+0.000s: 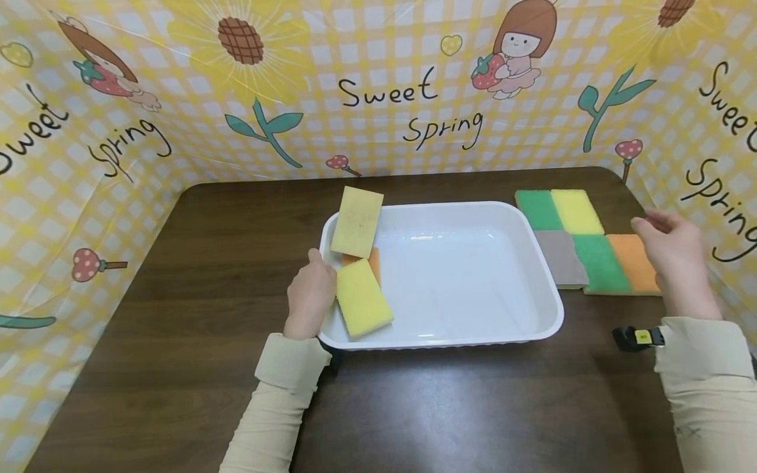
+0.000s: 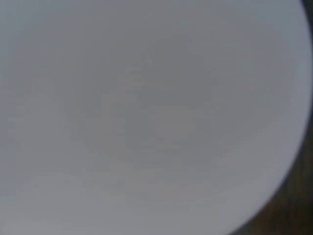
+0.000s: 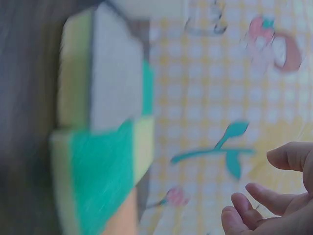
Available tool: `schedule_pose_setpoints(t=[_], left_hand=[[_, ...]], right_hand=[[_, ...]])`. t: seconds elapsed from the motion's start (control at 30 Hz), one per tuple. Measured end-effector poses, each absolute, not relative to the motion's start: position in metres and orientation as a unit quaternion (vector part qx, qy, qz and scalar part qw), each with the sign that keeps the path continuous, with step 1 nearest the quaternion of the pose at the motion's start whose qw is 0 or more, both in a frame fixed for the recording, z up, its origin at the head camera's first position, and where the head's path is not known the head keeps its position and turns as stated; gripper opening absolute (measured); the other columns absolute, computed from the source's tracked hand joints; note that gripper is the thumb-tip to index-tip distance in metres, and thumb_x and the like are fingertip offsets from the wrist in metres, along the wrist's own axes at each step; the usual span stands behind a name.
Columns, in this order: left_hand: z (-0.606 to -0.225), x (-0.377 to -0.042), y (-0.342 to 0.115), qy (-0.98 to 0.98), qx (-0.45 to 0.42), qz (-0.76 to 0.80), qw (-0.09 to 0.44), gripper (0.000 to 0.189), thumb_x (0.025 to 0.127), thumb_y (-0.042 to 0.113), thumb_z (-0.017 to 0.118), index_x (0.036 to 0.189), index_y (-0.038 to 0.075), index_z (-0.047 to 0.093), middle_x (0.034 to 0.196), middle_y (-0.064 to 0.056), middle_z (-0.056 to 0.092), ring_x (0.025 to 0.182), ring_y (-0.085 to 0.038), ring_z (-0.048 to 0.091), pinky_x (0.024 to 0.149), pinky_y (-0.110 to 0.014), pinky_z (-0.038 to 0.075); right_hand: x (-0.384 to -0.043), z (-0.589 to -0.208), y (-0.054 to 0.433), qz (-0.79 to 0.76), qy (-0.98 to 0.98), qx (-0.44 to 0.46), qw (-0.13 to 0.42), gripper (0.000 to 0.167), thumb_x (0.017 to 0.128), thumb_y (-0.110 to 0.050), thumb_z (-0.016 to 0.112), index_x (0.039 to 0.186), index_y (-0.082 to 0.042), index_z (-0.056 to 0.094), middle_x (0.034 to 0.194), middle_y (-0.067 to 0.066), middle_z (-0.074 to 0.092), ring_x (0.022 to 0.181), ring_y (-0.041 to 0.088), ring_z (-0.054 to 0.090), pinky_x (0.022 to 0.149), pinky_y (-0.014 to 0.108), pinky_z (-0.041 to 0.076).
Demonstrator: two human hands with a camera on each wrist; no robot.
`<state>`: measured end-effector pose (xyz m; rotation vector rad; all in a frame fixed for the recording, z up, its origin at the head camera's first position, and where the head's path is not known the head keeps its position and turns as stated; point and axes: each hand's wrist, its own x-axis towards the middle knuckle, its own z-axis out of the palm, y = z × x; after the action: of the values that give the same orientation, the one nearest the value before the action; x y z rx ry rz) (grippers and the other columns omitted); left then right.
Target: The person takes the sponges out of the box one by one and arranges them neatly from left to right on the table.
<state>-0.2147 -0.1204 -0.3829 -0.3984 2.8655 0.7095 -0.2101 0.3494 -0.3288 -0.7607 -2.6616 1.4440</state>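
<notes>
Across the table [image 1: 195,295], the white tray [image 1: 461,282] lies lengthwise left to right; left hand [image 1: 310,295] grips its rim, right hand [image 1: 677,259] hangs loosely spread.

Head view is evenly, brightly lit and mostly sharp. Soft glare is thrown back by the dark tabletop [image 1: 449,407]; small white glints are reflected in the tray [image 1: 461,282]. A faint shadow is cast near the right sleeve [image 1: 704,387]. Printed cloth [image 1: 378,52] is slanted toward the side edges. Left wrist view is dim, filled by a greyish-white surface [image 2: 156,117], badly out of focus. Right wrist view: sponges [image 3: 98,171] blurred, cloth softened, left side darkened; the right hand [image 3: 274,208] is rendered more clearly.
</notes>
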Motion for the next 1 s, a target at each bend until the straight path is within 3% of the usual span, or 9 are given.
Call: schedule_pose_setpoints(t=[0.1, 0.37, 0.73, 1.0], left_hand=[[-0.383, -0.215, -0.12, 0.959, -0.134, 0.237, 0.081, 0.035, 0.1, 0.019, 0.03, 0.128, -0.003, 0.033, 0.087, -0.02, 0.06, 0.074, -0.03, 0.062, 0.058, -0.036, 0.047], [-0.383, -0.215, -0.12, 0.959, -0.129, 0.239, 0.078, 0.035, 0.1, 0.019, 0.031, 0.128, -0.004, 0.034, 0.086, -0.02, 0.06, 0.073, -0.029, 0.062, 0.056, -0.035, 0.046], [-0.384, -0.215, -0.12, 0.958, -0.131, 0.243, 0.072, 0.034, 0.1, 0.018, 0.031, 0.126, -0.004, 0.035, 0.085, -0.02, 0.06, 0.072, -0.029, 0.062, 0.058, -0.037, 0.048], [-0.383, -0.214, -0.121, 0.96, -0.132, 0.237, 0.065, 0.033, 0.099, 0.017, 0.031, 0.125, -0.004, 0.036, 0.086, -0.022, 0.061, 0.075, -0.032, 0.063, 0.062, -0.042, 0.049]], right_hand=[[-0.211, -0.322, 0.33, 0.456, -0.866, -0.206, 0.01, 0.07, 0.095, -0.051, 0.038, 0.152, -0.011, 0.023, 0.152, 0.011, 0.031, 0.135, 0.034, 0.03, 0.105, 0.049, 0.031], [-0.213, -0.315, 0.276, 0.451, -0.884, -0.118, 0.014, 0.069, 0.099, -0.045, 0.035, 0.148, 0.003, 0.025, 0.147, 0.031, 0.034, 0.133, 0.043, 0.035, 0.106, 0.055, 0.032], [-0.205, -0.314, 0.209, 0.417, -0.905, -0.03, -0.082, 0.062, 0.101, -0.036, 0.04, 0.147, 0.003, 0.025, 0.141, 0.031, 0.04, 0.132, 0.044, 0.038, 0.105, 0.056, 0.036], [-0.198, -0.322, 0.164, 0.416, -0.904, 0.009, -0.096, 0.057, 0.099, -0.029, 0.048, 0.143, 0.003, 0.031, 0.131, 0.026, 0.048, 0.126, 0.04, 0.045, 0.102, 0.052, 0.041]])
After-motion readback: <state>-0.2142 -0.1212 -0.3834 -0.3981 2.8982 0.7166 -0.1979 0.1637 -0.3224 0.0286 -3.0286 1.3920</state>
